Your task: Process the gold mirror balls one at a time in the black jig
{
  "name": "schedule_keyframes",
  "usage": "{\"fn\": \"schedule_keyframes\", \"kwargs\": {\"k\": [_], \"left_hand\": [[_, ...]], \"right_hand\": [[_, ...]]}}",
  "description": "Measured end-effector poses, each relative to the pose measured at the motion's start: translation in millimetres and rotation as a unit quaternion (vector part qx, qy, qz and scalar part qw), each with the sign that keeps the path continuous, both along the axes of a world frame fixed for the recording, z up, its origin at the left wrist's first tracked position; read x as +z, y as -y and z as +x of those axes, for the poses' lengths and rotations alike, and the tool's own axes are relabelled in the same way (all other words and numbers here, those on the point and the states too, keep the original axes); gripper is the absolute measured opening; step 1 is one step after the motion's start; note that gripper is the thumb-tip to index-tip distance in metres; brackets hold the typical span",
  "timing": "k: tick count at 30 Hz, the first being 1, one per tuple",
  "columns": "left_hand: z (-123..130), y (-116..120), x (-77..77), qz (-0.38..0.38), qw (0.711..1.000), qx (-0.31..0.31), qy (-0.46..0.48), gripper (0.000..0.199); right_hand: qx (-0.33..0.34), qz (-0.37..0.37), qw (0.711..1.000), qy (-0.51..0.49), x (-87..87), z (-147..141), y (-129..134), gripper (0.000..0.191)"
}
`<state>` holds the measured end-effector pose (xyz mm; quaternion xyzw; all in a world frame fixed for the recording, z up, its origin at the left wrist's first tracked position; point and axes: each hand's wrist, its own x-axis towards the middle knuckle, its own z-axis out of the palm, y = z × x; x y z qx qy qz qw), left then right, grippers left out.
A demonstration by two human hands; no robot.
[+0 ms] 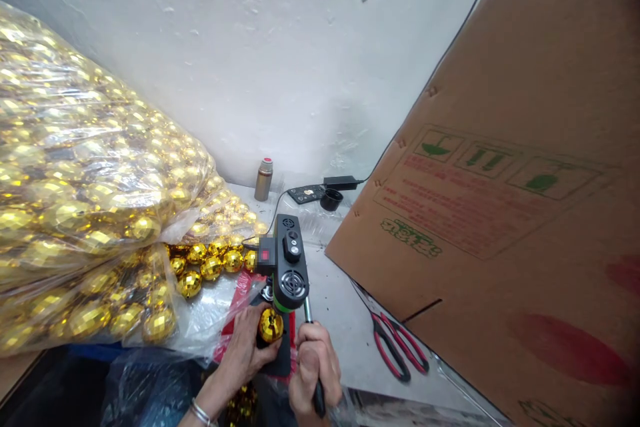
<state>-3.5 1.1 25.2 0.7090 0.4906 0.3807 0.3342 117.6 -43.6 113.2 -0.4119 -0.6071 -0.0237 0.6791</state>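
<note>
My left hand (245, 345), with a silver bracelet at the wrist, holds a gold mirrored ball (271, 325) between thumb and fingers. The ball is just below the front end of a black device (291, 260) with round vents. My right hand (316, 363) is wrapped round the black handle of a metal lever (307, 310) beside the device. Under the ball lies a dark base (278, 365) on a red sheet (226, 340).
A clear bag of gold balls (90, 173) fills the left, with loose balls (212, 268) spilling from it. A large cardboard box (480, 213) leans at the right. Red-handled scissors (397, 347), a metal bottle (263, 180) and a black adapter (341, 183) lie around the device.
</note>
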Motion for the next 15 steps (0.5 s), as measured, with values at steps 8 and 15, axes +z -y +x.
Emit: {"fn": "schedule_keyframes", "kwargs": {"k": [8,15], "left_hand": [[-0.6,-3.6,-1.7,0.018,1.0,0.003,0.004,0.048],[-2.7,-8.1,-5.9,0.03,0.999,0.006,-0.011,0.053]], "right_hand": [[0.005,-0.019,1.0,0.006,-7.1,1.2,0.3,0.028],[-0.003,-0.025,1.0,0.012,-4.1,0.7,-0.3,0.027]]}}
